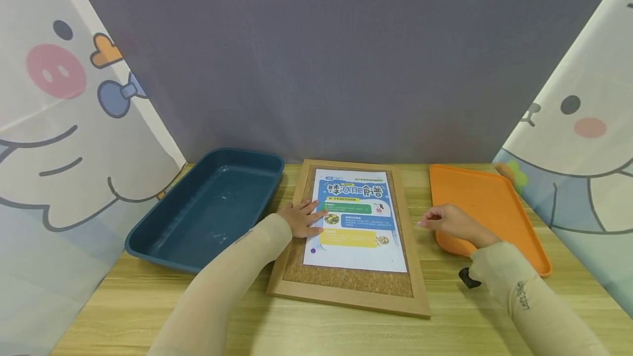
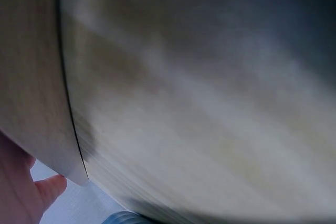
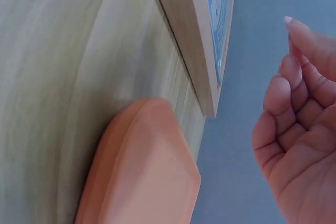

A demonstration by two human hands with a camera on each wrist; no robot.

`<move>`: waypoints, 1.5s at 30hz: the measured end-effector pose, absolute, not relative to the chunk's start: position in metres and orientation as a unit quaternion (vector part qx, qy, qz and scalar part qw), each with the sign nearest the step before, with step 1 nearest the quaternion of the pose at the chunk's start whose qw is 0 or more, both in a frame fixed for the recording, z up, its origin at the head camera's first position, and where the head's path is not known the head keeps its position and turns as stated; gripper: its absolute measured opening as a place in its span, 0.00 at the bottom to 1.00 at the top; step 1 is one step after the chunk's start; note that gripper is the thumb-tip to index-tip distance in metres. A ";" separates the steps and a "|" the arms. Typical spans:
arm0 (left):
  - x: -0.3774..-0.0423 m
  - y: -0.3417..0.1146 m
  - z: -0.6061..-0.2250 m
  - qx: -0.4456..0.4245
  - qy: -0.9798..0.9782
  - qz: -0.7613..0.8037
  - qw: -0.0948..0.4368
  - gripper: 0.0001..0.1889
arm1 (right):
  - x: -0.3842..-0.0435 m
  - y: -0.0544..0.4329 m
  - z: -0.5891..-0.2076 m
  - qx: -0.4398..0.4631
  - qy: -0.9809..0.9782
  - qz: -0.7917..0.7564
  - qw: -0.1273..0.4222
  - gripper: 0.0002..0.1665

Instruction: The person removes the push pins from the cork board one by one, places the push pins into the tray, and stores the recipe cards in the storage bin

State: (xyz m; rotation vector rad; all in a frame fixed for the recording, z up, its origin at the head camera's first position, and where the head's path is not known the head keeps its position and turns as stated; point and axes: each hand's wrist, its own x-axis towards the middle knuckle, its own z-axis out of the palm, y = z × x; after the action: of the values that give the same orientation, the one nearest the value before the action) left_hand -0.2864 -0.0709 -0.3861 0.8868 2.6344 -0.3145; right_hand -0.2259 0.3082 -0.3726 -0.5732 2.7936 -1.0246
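Note:
A printed poster sheet (image 1: 355, 257) with coloured boxes lies on a wood-framed cork board (image 1: 346, 285). My left hand (image 1: 300, 218) rests on the sheet's left edge with spread fingers, its palm side over the frame. Below it, a small purple push pin (image 1: 313, 250) sits at the sheet's lower left corner. Between the board and the orange tray (image 1: 494, 218), my right hand (image 1: 452, 223) hangs above the table, fingers curled and thumb against the index finger. A small whitish thing (image 3: 288, 20) shows at its fingertips, too small to name. The left wrist view shows little of the left hand (image 2: 23, 187).
A deep dark-blue tray (image 1: 207, 213) stands left of the board, close to the left forearm. Behind everything rises a grey partition (image 1: 316, 59). Cartoon-printed sheets hang on the left and right sides of the wooden table (image 1: 306, 328).

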 end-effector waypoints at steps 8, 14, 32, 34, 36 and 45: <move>-0.286 -0.071 -0.386 0.311 0.929 -0.104 0.173 0.33 | -0.226 0.318 -0.375 -0.179 0.926 -0.329 0.047 0.08; -0.286 -0.071 -0.386 0.313 0.928 -0.106 0.173 0.33 | -0.223 0.327 -0.372 -0.151 0.934 -0.320 0.044 0.09; -0.286 -0.069 -0.386 0.311 0.928 -0.107 0.176 0.32 | -0.219 0.359 -0.371 -0.107 0.945 -0.306 0.032 0.14; -0.286 -0.069 -0.386 0.310 0.928 -0.108 0.175 0.33 | -0.219 0.364 -0.371 -0.104 0.947 -0.302 0.032 0.14; -0.286 -0.069 -0.386 0.310 0.928 -0.111 0.175 0.33 | -0.220 0.370 -0.372 -0.102 0.947 -0.303 0.032 0.15; -0.285 -0.069 -0.386 0.309 0.928 -0.112 0.176 0.33 | -0.218 0.389 -0.373 -0.105 0.947 -0.302 0.013 0.13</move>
State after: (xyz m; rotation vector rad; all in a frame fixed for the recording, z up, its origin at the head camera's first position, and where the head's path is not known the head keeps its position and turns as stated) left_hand -0.2853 -0.0693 -0.3857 0.8765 2.6280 -0.3180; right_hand -0.2178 0.3894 -0.3734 -0.3269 2.9523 -0.9413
